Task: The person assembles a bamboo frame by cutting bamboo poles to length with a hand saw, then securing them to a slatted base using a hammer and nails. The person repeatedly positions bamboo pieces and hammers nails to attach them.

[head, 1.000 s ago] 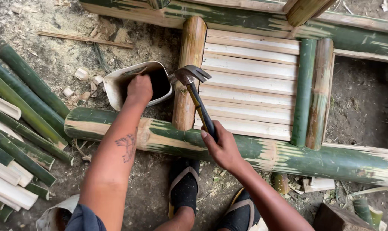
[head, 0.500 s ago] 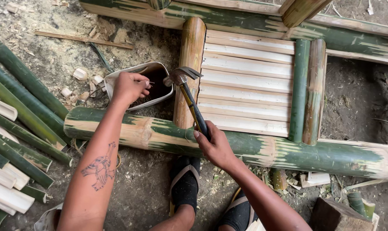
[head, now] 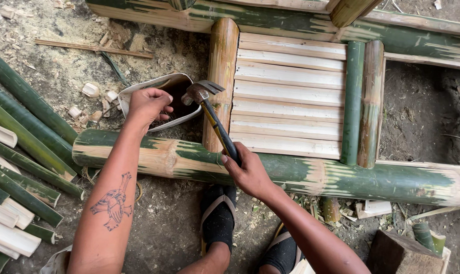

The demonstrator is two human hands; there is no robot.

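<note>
My right hand (head: 246, 173) grips the black and yellow handle of a claw hammer (head: 205, 101), whose head hangs over the brown bamboo post (head: 220, 61). My left hand (head: 148, 104) is closed, fingers pinched together, just over the rim of a white container (head: 138, 91) lying on the ground; whether it holds something small I cannot tell. Both hands reach over a thick green bamboo pole (head: 311, 175) that runs across in front of me. Pale split bamboo slats (head: 291, 96) fill the frame to the right of the post.
Green bamboo poles and pale split pieces (head: 16, 152) lie stacked at the left. Wood chips litter the dirt. My sandalled feet (head: 218, 218) rest below the pole. A wooden block (head: 400, 251) sits at the lower right. Another green pole (head: 291, 20) crosses the top.
My left hand has come out of the white container and drawn back over its rim. The hammer stays raised in my right hand, shifted slightly.
</note>
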